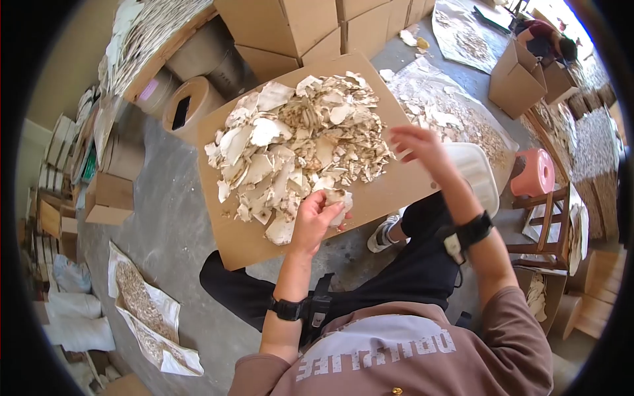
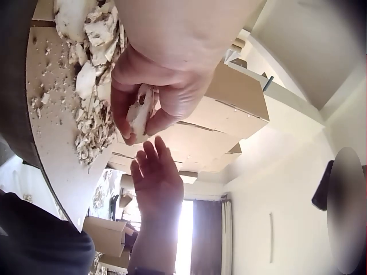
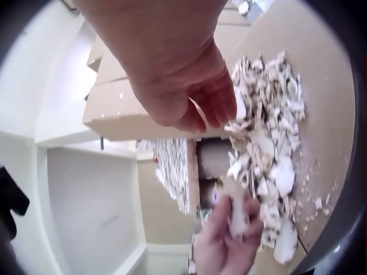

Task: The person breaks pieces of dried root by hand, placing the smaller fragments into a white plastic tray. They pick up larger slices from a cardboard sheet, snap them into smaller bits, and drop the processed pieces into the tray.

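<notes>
My left hand point(image 1: 313, 221) pinches a pale flake with brown spots point(image 1: 339, 198) at the near edge of a heap of off-white flakes point(image 1: 310, 142). In the left wrist view the left hand point(image 2: 163, 86) has the piece point(image 2: 139, 114) between thumb and fingers. My right hand point(image 1: 426, 150), slightly blurred, is raised right of the heap, its fingers loosely bent and holding nothing. The right wrist view has this hand point(image 3: 183, 91) above the heap point(image 3: 269, 132), apart from the left hand point(image 3: 226, 240) and its piece.
The heap lies on a cardboard sheet point(image 1: 231, 245). A white tub point(image 1: 485, 188) stands right of it, beside a pink stool point(image 1: 533, 173) and a wooden chair point(image 1: 548, 231). Cartons point(image 1: 277, 30) are stacked behind. A person point(image 1: 545, 41) bends over boxes at the back right.
</notes>
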`<state>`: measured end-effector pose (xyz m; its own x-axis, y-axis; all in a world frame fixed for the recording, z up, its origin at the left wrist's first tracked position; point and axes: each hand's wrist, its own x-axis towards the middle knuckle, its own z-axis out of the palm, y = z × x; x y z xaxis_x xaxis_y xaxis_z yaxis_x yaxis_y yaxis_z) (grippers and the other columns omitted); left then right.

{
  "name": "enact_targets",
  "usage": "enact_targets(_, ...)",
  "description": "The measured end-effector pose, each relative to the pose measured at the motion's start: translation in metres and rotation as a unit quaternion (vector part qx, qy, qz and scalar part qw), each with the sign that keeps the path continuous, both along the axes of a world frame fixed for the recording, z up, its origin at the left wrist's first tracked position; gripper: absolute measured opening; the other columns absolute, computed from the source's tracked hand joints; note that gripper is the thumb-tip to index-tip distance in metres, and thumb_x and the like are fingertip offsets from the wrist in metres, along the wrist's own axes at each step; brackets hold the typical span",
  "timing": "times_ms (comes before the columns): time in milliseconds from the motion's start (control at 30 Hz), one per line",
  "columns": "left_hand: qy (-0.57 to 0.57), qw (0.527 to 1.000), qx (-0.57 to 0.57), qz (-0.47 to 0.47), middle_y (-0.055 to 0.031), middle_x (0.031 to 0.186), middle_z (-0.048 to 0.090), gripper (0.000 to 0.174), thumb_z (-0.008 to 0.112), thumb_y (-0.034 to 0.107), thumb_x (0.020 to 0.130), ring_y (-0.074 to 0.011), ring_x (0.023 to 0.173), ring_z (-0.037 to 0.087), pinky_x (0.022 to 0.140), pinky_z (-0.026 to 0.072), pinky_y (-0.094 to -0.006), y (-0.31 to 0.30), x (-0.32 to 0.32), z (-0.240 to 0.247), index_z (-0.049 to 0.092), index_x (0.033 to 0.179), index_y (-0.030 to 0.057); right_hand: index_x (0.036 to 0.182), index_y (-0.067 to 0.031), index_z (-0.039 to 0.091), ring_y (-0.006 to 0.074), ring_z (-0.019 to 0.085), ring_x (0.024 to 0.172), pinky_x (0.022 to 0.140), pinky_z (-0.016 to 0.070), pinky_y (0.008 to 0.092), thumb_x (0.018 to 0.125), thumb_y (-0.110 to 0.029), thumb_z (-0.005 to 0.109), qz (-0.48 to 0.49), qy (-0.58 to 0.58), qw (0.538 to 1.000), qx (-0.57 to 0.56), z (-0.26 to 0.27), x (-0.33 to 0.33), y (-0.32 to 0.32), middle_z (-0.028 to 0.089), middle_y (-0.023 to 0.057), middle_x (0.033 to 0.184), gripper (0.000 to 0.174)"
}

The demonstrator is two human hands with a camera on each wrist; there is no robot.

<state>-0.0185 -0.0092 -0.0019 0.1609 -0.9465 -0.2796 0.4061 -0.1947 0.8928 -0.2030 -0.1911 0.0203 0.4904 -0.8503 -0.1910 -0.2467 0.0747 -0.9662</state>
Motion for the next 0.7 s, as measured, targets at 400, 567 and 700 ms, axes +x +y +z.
enact_targets(400,-0.16,0.986,-0.012,0.051,-0.0029,0.073,0.058,0.017,0.056,0.013,0.082,-0.0089,0.064,0.06,0.046,0.043,-0.0187,0.012,0.026,0.009,0.054,0.09,-0.0009,0.083,-0.0046,0.064,0.0275,0.056,0.069,0.062,0.0446,0.0342,0.076,-0.012,0.056,0.222,0.05,0.93,-0.29,0.008,0.08,0.083,0.056,0.011,0.073,0.014)
enact_targets(567,-0.227,0.972,-0.004,0.065,-0.0056,0.067,0.06,0.017,0.055,0.012,0.081,-0.009,0.057,0.06,0.043,0.0421,-0.0202,0.01,0.023,0.012,0.055,0.087,-0.0038,0.079,-0.0014,0.063,0.0269,0.056,0.066,0.058,0.0448,0.0334,0.073,-0.008,0.057,0.231,0.068,0.904,-0.354,0.01,0.084,0.087,0.056,0.0105,0.073,0.011)
enact_targets(700,-0.324,0.938,-0.009,0.126,-0.0038,0.062,0.058,0.015,0.058,0.01,0.079,-0.0086,0.054,0.06,0.038,0.0418,-0.0194,0.009,0.016,0.006,0.056,0.081,-0.005,0.076,-0.0012,0.063,0.0271,0.056,0.063,0.055,0.0453,0.0329,0.071,-0.006,0.057,0.201,0.096,0.874,-0.432,0.003,0.088,0.096,0.055,0.009,0.072,0.009)
